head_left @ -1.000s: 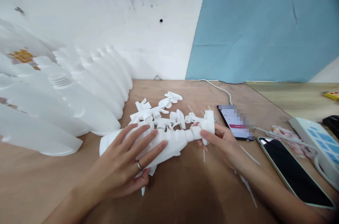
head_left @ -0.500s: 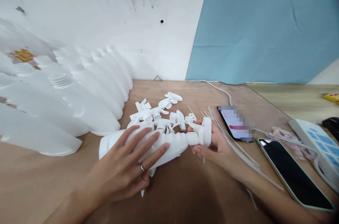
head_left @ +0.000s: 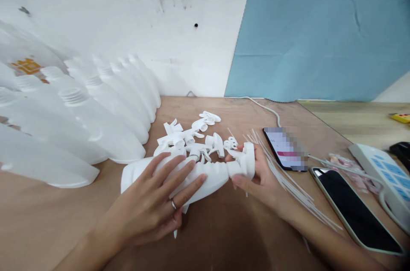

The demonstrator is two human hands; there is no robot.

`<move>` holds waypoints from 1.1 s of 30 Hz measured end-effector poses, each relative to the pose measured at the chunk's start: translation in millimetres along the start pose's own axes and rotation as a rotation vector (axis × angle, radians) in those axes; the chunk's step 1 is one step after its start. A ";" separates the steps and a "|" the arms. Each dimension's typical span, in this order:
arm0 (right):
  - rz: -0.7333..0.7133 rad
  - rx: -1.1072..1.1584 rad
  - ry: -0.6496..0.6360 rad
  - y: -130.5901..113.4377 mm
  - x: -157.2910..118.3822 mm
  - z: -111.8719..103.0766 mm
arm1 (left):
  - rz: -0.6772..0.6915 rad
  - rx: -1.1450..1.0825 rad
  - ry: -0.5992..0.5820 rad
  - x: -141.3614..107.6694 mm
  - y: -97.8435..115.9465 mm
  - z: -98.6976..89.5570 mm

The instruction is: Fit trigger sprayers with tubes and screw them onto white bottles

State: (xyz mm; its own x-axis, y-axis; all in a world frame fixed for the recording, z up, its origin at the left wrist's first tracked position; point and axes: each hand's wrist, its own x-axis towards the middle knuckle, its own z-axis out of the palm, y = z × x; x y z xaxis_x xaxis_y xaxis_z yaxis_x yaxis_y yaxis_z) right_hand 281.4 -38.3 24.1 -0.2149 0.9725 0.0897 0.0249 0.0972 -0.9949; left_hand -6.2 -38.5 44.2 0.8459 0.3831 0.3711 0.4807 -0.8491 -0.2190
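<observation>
A white bottle (head_left: 211, 177) lies on its side above the brown table, its neck pointing right. My left hand (head_left: 160, 194), with a ring on one finger, is wrapped over the bottle's body. Part of another white piece shows beneath that hand, mostly hidden. On the bottle's neck sits a white spray head (head_left: 247, 160), pinched between the thumb and fingers of my right hand (head_left: 261, 175). Several loose white spray heads (head_left: 179, 137) lie in a pile just behind the bottle.
Many open white bottles (head_left: 109, 121) stand at the left. Thin white tubes (head_left: 294, 196) lie right of centre. Farther right are a lit phone (head_left: 285, 149), a dark phone (head_left: 355, 209), a power strip (head_left: 384, 172), cables and small pink packets (head_left: 355, 170). A wall and blue cloth stand behind.
My right thumb and fingers have shifted slightly on the spray head, which has turned a little and sits closer to the bottle. My left hand has barely moved.
</observation>
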 end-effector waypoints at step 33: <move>0.031 0.033 -0.042 1.2 -1.2 -2.6 | -0.001 -0.021 0.012 -0.1 0.5 -0.2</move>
State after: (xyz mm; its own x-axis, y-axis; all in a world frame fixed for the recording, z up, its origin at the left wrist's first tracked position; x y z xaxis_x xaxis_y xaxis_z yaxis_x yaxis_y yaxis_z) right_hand 284.2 -38.8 22.9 -0.2552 0.9652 0.0577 -0.0003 0.0596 -0.9982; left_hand -6.1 -39.0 44.3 0.8427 0.3793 0.3821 0.4761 -0.8564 -0.1999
